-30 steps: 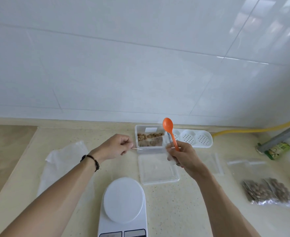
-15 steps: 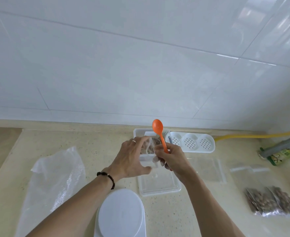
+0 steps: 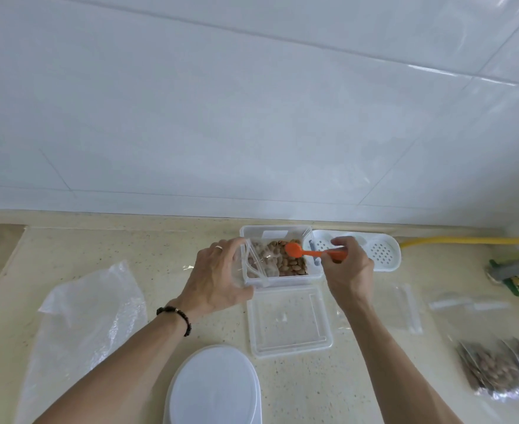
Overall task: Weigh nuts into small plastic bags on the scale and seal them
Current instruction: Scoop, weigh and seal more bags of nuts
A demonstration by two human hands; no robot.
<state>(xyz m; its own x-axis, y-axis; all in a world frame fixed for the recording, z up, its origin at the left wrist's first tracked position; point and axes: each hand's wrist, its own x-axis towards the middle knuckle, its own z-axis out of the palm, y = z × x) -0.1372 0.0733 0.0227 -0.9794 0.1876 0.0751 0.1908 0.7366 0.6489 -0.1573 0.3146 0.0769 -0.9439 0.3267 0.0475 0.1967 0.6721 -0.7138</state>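
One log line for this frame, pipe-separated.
phase: scooping | left hand: holds small bag open at nut container | right hand: grips orange spoon, bowl over nuts | scale: bare

The right hand [image 3: 348,270] grips an orange spoon [image 3: 310,251] by its handle, bowl over the nuts [image 3: 288,261] in the clear container [image 3: 278,255]. Left of that grip, the left hand [image 3: 216,280] holds a small clear bag [image 3: 256,260] open at the container's edge.

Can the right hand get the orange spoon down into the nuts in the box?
Probably yes. The right hand holds the orange spoon with its bowl just above the nuts. The box has no lid on, and the left hand holds a small bag at its left side.
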